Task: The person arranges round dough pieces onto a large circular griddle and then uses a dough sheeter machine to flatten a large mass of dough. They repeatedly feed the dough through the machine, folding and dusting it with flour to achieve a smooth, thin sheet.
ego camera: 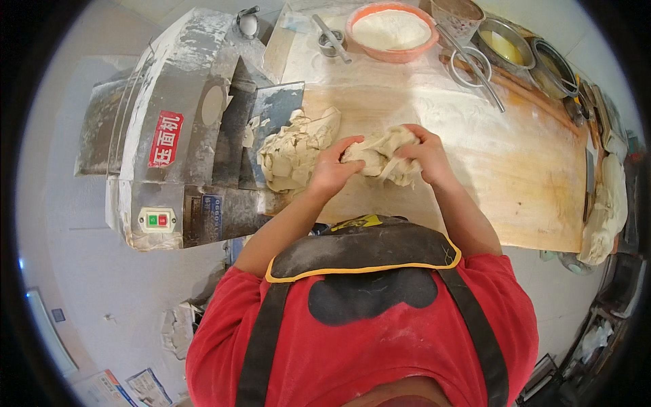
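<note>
A rough, torn lump of pale dough [381, 152] is held between both hands over the wooden worktop [529, 198]. My left hand [335, 167] grips its left end, the thumb and fingers around the edge. My right hand [426, 155] holds the right end, with fingers pressed into the folds. Just left of my left hand lies a larger crumpled heap of dough [297, 147], partly on the dark metal tray [277, 96] of the dough-pressing machine [178, 91].
An orange basin of flour [391, 33] stands at the back. Near it are a metal bar [473, 68], a white ring [457, 81], a rolling pin [534, 102] and metal bowls [508, 43]. A knife [589, 175] and a long piece of dough [608, 203] lie at the right edge.
</note>
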A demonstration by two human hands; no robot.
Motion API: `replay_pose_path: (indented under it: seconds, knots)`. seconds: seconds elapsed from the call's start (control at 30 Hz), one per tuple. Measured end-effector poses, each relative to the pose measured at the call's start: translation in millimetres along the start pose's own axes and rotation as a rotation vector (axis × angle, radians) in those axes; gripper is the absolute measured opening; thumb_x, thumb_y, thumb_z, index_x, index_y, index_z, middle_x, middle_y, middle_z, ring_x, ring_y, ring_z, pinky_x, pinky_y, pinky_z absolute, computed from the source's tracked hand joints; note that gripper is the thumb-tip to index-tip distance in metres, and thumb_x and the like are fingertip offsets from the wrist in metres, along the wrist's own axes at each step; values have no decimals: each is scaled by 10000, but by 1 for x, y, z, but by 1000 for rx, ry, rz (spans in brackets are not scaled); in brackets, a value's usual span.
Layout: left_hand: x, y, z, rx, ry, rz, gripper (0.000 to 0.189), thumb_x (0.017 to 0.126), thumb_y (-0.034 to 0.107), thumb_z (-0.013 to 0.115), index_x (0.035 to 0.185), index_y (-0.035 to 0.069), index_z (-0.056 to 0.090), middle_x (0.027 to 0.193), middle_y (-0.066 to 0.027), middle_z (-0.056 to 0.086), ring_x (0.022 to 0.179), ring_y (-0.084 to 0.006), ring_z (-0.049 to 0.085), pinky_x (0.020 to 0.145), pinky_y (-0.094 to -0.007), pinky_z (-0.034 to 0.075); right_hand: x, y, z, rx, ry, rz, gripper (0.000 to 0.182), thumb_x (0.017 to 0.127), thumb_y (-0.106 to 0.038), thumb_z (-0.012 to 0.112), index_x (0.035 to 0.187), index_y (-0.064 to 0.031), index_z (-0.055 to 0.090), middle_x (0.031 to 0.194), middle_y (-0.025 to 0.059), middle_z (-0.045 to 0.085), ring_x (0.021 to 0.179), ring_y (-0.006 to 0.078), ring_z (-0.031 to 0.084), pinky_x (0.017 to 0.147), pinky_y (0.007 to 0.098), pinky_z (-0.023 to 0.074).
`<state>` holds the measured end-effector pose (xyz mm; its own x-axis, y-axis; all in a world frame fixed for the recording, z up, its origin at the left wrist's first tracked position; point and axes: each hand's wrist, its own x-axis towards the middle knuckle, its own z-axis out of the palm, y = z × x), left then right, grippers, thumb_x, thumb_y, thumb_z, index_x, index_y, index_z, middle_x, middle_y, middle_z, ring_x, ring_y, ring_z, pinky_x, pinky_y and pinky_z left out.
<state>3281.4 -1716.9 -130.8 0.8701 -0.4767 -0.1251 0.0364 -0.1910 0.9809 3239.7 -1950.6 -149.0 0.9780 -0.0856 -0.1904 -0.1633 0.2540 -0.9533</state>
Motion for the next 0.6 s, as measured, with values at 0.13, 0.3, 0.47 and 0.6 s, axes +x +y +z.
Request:
replay_pose_path:
  seconds: [0.13, 0.3, 0.47, 0.6]
  knots:
    - [-6, -28, -15, -232, 142, -102, 446, 744, 34, 686, 1175, 13, 572, 1005, -75, 636, 894, -131, 596, 759, -279, 493, 15, 21, 0, 443, 132, 138, 426, 696, -7, 632, 1117, 26, 579, 968, 106, 630, 844, 179, 607, 785, 295, 485]
    - [-17, 12, 10, -178, 250, -374, 414, 691, 36, 691, 1092, 15, 587, 957, -88, 641, 866, -181, 622, 732, -320, 513, -4, 11, 40, -605, 25, -435, 480, 692, -109, 694, 1153, -55, 577, 1068, 172, 611, 915, 294, 609, 778, 385, 507]
    - [-2, -3, 10, 358, 233, -174, 469, 603, 127, 709, 1040, 4, 592, 913, -157, 662, 845, -274, 646, 746, -361, 512, -27, -28, 71, -1282, -28, -564, 515, 655, -132, 702, 1156, -101, 589, 1108, 171, 611, 1034, 332, 580, 855, 395, 489]
    - [18, 7, 9, 503, 201, -92, 467, 575, 164, 683, 1010, 15, 602, 887, -180, 664, 822, -329, 643, 754, -367, 507, 19, -29, 53, -1192, -128, -306, 446, 631, -114, 685, 1075, -123, 653, 1033, 149, 658, 985, 300, 621, 827, 359, 502]
